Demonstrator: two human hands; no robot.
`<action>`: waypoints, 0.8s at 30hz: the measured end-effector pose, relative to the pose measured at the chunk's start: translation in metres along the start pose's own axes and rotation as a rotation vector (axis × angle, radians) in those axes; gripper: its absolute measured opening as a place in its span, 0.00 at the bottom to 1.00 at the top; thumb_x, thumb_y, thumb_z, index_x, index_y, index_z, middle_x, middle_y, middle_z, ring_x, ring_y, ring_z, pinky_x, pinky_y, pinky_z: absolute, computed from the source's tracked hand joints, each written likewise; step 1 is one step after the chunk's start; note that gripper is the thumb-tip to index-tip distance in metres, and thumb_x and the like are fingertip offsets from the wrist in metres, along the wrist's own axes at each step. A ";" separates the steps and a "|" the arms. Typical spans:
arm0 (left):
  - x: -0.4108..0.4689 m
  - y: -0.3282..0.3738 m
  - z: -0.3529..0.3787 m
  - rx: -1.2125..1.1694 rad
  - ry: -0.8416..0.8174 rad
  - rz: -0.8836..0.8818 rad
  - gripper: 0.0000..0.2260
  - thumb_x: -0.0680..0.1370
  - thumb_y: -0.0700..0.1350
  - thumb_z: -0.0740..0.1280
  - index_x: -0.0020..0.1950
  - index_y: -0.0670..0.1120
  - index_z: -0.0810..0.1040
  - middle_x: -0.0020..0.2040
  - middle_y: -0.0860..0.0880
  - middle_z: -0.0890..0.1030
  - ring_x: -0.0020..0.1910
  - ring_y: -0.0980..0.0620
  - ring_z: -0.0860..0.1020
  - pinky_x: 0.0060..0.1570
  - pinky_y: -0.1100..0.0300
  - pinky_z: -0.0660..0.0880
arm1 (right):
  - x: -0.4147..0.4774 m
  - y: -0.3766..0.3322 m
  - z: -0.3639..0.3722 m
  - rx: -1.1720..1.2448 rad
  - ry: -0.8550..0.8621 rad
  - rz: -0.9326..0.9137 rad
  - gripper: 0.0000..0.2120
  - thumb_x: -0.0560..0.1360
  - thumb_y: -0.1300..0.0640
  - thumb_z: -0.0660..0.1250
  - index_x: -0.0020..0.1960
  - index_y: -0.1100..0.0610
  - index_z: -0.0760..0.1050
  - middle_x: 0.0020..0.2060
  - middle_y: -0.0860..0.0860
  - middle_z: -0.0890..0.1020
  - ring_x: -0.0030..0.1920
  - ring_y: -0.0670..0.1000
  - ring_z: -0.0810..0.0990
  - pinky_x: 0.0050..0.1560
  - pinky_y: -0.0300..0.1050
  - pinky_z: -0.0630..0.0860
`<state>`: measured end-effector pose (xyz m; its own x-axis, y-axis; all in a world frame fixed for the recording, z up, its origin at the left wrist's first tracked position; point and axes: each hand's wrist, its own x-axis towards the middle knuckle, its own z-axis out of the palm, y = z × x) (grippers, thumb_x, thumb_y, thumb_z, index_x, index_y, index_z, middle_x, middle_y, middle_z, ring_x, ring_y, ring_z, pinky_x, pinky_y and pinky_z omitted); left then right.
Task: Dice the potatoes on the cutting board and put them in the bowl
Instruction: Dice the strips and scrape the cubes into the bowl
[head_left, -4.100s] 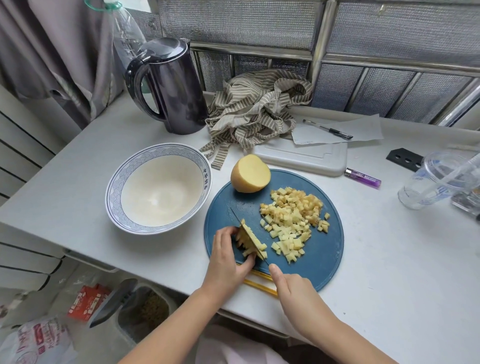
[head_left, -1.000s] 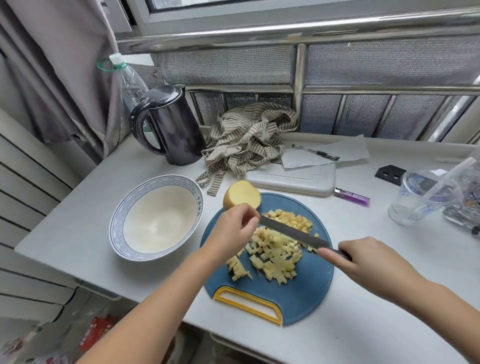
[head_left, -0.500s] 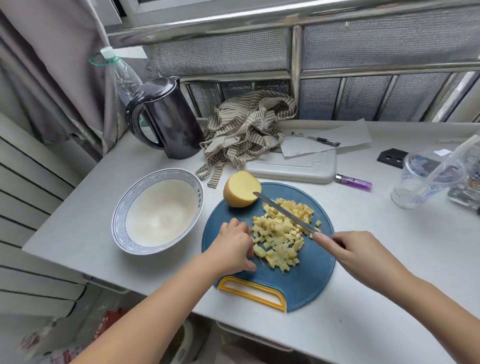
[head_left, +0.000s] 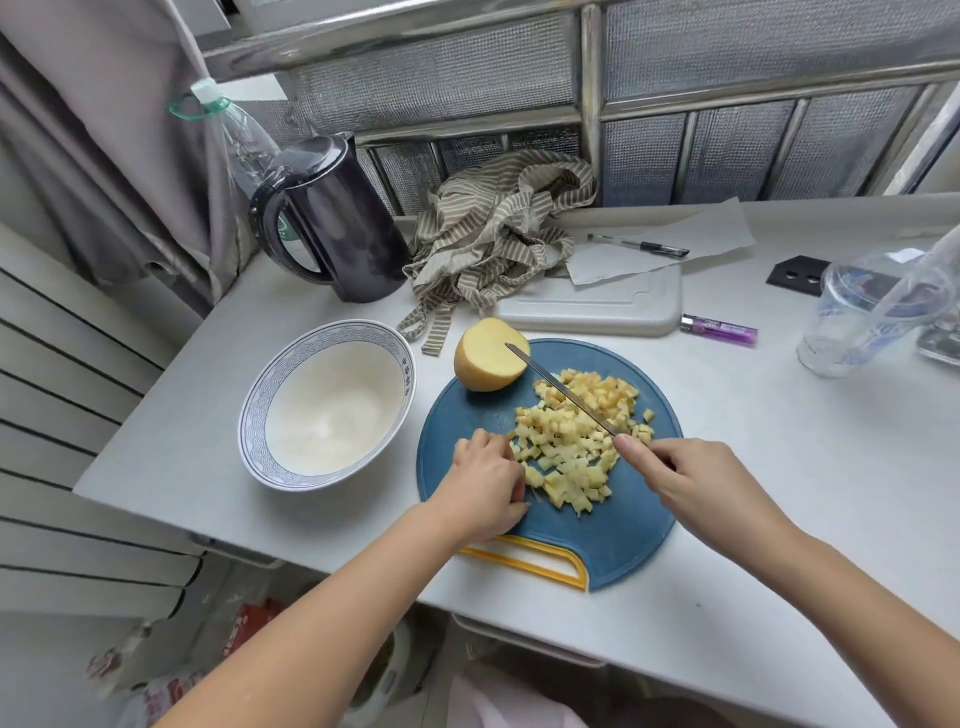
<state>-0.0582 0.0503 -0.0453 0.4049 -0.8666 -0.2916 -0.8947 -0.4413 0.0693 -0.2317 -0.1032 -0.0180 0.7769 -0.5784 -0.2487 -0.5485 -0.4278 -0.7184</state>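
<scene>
A round blue cutting board (head_left: 628, 525) with a yellow handle lies on the white table. A pile of diced potato (head_left: 569, 444) sits in its middle, and a half potato (head_left: 485, 361) stands at its far left edge. My right hand (head_left: 696, 480) grips a knife (head_left: 566, 393) by the handle, with the blade lying across the top of the pile and its tip by the half potato. My left hand (head_left: 485, 486) rests on the board with curled fingers against the pile's left side. A white bowl (head_left: 248, 423) with a blue patterned rim stands empty to the left of the board.
Behind the board are a dark kettle (head_left: 337, 228), a striped cloth (head_left: 493, 228), a white board (head_left: 597, 307) with paper and a pen (head_left: 640, 246), and a purple lighter (head_left: 719, 330). A clear plastic cup (head_left: 852, 319) stands at the right. The table's front edge runs just below the board's handle.
One second ago my left hand was up at the knife blade; it has dropped to the board beside the pile. The knife has swung to lie over the dice.
</scene>
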 end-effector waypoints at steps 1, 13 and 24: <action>-0.001 0.000 0.002 0.006 0.009 0.002 0.11 0.77 0.55 0.65 0.51 0.49 0.80 0.57 0.49 0.71 0.59 0.47 0.64 0.56 0.54 0.60 | -0.002 0.000 0.000 0.001 0.001 -0.002 0.30 0.72 0.29 0.52 0.30 0.56 0.63 0.25 0.50 0.66 0.28 0.50 0.64 0.33 0.47 0.62; 0.005 -0.004 -0.008 -0.309 0.145 -0.265 0.17 0.79 0.59 0.60 0.49 0.48 0.81 0.54 0.49 0.74 0.58 0.49 0.67 0.57 0.55 0.58 | -0.007 -0.004 0.009 0.064 0.028 0.046 0.33 0.74 0.32 0.54 0.33 0.63 0.68 0.28 0.53 0.70 0.29 0.51 0.66 0.33 0.46 0.64; -0.026 -0.061 0.008 -0.641 0.157 -0.561 0.09 0.79 0.44 0.63 0.58 0.45 0.76 0.51 0.50 0.78 0.51 0.53 0.76 0.47 0.65 0.69 | -0.014 -0.009 0.033 0.016 -0.100 -0.003 0.31 0.70 0.28 0.51 0.32 0.56 0.65 0.26 0.50 0.66 0.27 0.48 0.64 0.33 0.45 0.62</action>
<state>-0.0150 0.1014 -0.0495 0.8184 -0.4824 -0.3122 -0.2946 -0.8187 0.4928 -0.2279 -0.0682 -0.0299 0.8060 -0.5048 -0.3092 -0.5416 -0.4180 -0.7294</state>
